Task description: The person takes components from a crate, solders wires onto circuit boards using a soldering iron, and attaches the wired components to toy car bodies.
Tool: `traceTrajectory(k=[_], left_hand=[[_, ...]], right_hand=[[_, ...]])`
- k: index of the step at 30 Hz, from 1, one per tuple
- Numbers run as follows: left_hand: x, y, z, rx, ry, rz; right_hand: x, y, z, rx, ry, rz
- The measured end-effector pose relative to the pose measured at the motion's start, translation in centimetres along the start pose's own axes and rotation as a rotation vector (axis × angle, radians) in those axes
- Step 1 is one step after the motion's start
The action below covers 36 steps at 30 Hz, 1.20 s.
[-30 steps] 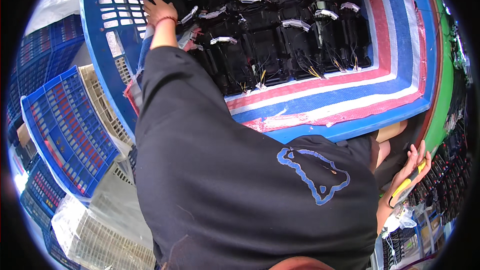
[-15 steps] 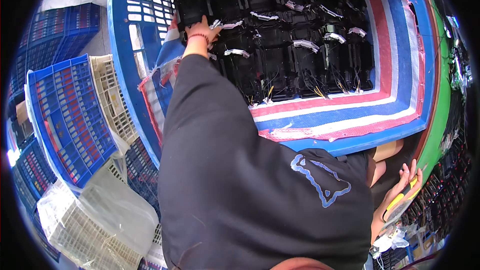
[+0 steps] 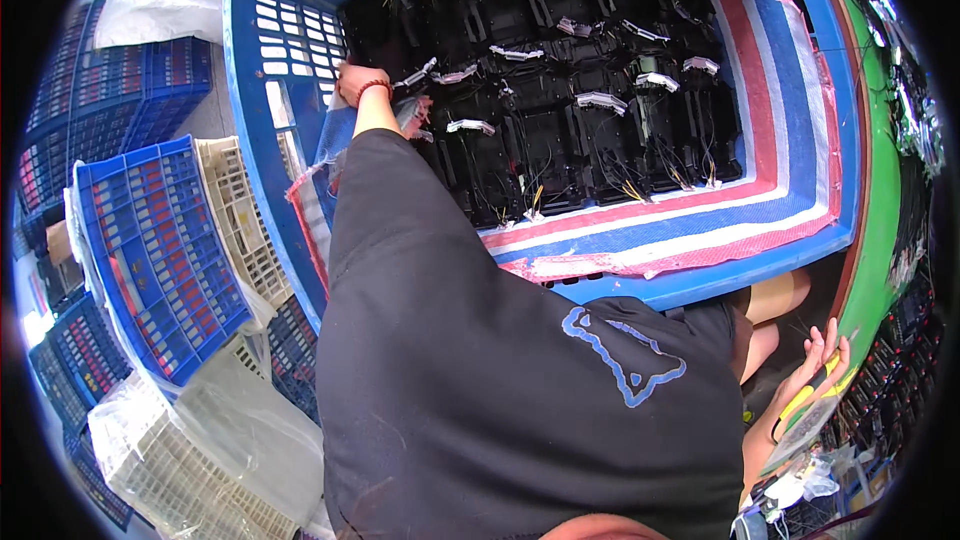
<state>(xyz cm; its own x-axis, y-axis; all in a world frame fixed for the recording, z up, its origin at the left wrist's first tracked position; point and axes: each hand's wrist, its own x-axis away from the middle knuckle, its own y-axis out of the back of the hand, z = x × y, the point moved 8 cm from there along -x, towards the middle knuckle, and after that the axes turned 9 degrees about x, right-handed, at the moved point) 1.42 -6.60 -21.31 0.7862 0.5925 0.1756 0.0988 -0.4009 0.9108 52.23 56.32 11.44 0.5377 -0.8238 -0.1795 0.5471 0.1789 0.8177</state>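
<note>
My left hand (image 3: 362,83) is at the left inner wall of a large blue crate (image 3: 240,90), fingers curled around the edge of the striped woven cloth (image 3: 338,130) lining it. Its fingertips are partly hidden. Beside it, rows of black plastic parts (image 3: 545,150) fill the crate. White connectors and thin wires (image 3: 600,100) lie on these parts. My right hand (image 3: 822,360) rests low at the right, by a green surface, with a yellow-and-black-handled tool (image 3: 798,405) in its palm. The fingers are only loosely bent, and the tool's working end cannot be made out.
At the left stand stacked blue crates (image 3: 165,250) and a cream crate (image 3: 245,210). Clear plastic sheeting (image 3: 245,430) drapes over a white crate in front of them. A green table edge (image 3: 880,190) curves along the right, with dark parts and wires beyond it.
My left hand has moved left and slightly nearer, from the black parts onto the lining cloth, whose edge is pulled up. The right hand stays with its tool. The view has shifted slightly.
</note>
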Motion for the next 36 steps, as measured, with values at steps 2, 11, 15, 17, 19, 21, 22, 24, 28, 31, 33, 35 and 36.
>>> traceTrajectory(k=[2,11,15,17,19,21,22,24,28,31,33,35,36], left_hand=[[-0.7,0.1,-1.0,-0.045,-0.020,0.061],[0.0,8.0,2.4,0.148,-0.290,0.051],[7.9,10.6,2.9,0.207,-0.228,0.387],[14.0,11.7,1.9,0.028,-0.202,0.530],[16.9,10.9,4.6,0.028,-0.240,0.664],[19.0,10.9,9.3,-0.092,-0.046,0.640],[20.1,10.7,9.9,-0.070,-0.064,0.617],[20.3,9.7,12.7,-0.064,0.072,0.583],[19.6,10.3,14.8,-0.108,0.070,0.378],[18.8,10.4,13.8,-0.054,0.129,0.328],[15.0,8.8,15.3,-0.009,0.187,0.319],[14.4,10.2,11.3,-0.254,0.008,0.280],[12.4,10.1,11.7,-0.238,-0.071,0.252]], right_hand=[[0.0,-0.1,-1.0,-0.071,-0.013,0.002],[-1.9,1.8,-3.2,-0.102,0.066,-0.054],[-2.7,2.5,-6.3,-0.129,0.062,-0.054],[-3.1,3.2,-6.9,-0.126,0.044,-0.063],[-3.4,3.2,-7.8,-0.167,0.041,-0.075],[-4.2,2.3,-9.4,-0.239,0.058,-0.068],[-4.4,2.3,-9.8,-0.243,0.053,-0.073],[-4.2,3.2,-9.8,-0.251,0.070,-0.095],[-4.0,3.5,-11.1,-0.297,0.048,-0.128],[-3.3,3.3,-11.2,-0.271,-0.020,-0.117],[-3.4,3.8,-11.4,-0.271,-0.009,-0.125],[-3.0,3.1,-11.3,-0.258,0.008,-0.125],[-2.9,3.0,-10.7,-0.259,0.012,-0.118]])
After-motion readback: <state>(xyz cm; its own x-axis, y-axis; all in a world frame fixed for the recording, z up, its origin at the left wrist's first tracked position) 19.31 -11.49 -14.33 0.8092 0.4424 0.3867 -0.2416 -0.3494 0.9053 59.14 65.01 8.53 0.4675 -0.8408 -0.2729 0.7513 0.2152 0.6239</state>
